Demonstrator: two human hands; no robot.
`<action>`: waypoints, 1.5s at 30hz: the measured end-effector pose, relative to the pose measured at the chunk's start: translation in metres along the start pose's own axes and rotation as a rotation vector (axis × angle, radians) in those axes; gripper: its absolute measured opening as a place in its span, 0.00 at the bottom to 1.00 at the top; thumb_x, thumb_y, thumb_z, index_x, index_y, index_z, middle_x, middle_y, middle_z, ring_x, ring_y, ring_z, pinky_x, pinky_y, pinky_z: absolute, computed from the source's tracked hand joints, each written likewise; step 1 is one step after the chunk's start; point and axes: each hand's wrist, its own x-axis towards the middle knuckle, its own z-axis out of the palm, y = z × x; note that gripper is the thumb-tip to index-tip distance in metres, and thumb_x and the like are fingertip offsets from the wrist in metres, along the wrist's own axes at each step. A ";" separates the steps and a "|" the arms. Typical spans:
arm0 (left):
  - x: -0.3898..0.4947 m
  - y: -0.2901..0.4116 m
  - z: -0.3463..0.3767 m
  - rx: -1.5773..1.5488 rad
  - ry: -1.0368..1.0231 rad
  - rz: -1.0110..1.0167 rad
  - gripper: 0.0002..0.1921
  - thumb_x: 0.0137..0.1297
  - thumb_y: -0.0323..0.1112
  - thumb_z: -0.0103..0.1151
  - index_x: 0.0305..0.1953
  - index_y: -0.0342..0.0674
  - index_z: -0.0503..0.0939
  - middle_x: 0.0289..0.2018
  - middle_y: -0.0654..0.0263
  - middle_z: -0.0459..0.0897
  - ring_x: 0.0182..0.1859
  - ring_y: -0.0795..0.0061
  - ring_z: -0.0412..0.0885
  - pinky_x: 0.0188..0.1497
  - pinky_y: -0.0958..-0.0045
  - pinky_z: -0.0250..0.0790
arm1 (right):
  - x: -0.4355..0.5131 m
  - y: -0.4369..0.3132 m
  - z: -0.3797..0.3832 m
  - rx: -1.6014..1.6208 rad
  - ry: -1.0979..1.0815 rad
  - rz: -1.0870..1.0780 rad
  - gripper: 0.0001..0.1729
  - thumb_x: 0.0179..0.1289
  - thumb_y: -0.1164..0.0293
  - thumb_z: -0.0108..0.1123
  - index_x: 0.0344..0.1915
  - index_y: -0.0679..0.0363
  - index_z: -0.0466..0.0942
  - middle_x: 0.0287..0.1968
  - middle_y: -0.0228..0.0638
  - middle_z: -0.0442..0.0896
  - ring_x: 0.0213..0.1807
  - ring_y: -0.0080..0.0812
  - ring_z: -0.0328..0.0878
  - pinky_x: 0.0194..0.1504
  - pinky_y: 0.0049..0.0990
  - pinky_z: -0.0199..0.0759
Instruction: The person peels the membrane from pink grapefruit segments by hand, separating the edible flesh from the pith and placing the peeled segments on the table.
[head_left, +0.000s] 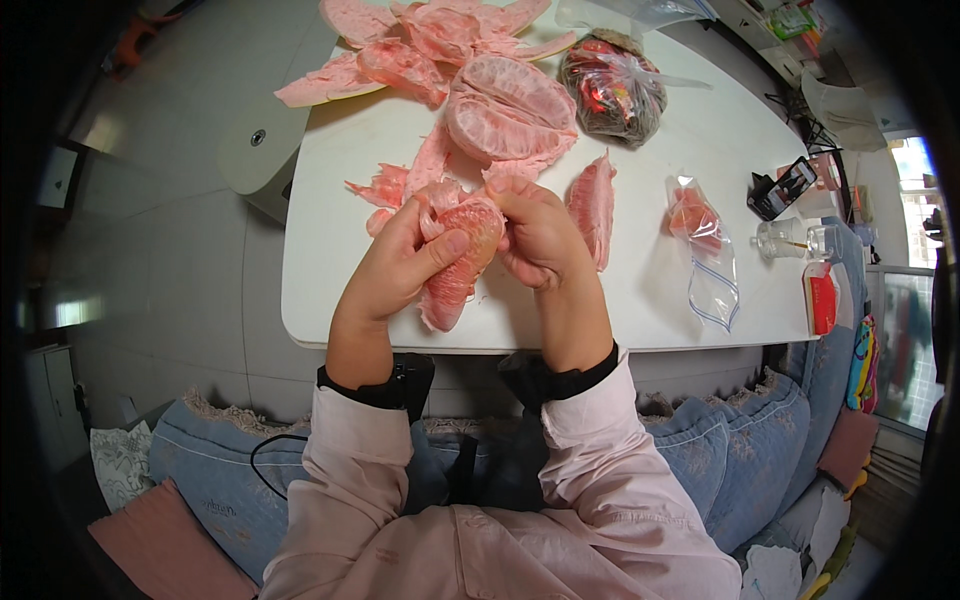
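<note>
My left hand (397, 259) grips a pink pomelo segment (469, 251), its thumb lying across the exposed pulp. The fingers of my right hand (536, 232) pinch the segment's upper right edge, where pale membrane is partly pulled back. Just beyond my hands rests a large peeled piece of pomelo (510, 112), with thick pink rind (442, 30) spread out behind it. Scraps of pith and membrane (384, 186) lie left of it on the white table (637, 300). Another segment (592, 210) lies to the right of my right hand.
A clear zip bag (703, 247) with pink pulp lies on the table's right half. Behind stands a tied plastic bag (613, 86) of dark and red contents. A propped phone (784, 187), clear glasses (780, 240) and a red packet (820, 298) are at the right end.
</note>
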 end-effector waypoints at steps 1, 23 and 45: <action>0.000 -0.001 -0.001 -0.010 0.002 -0.006 0.22 0.66 0.35 0.57 0.56 0.32 0.65 0.46 0.64 0.75 0.47 0.81 0.74 0.48 0.78 0.69 | 0.000 0.002 0.000 0.029 0.008 -0.012 0.11 0.70 0.67 0.50 0.34 0.63 0.73 0.23 0.33 0.79 0.15 0.20 0.71 0.13 0.15 0.63; 0.008 -0.005 -0.008 -0.399 0.129 0.059 0.16 0.70 0.32 0.48 0.55 0.34 0.66 0.46 0.58 0.77 0.43 0.71 0.80 0.38 0.69 0.78 | -0.026 -0.014 0.026 -0.647 0.116 -0.485 0.21 0.57 0.78 0.65 0.47 0.65 0.64 0.31 0.41 0.84 0.31 0.22 0.80 0.30 0.17 0.71; 0.007 0.000 -0.008 -0.419 0.049 0.040 0.16 0.68 0.36 0.51 0.52 0.33 0.69 0.44 0.59 0.78 0.45 0.70 0.80 0.41 0.68 0.79 | -0.029 -0.017 0.027 -0.546 0.076 -0.400 0.21 0.55 0.78 0.67 0.43 0.63 0.63 0.31 0.39 0.84 0.33 0.21 0.81 0.32 0.17 0.73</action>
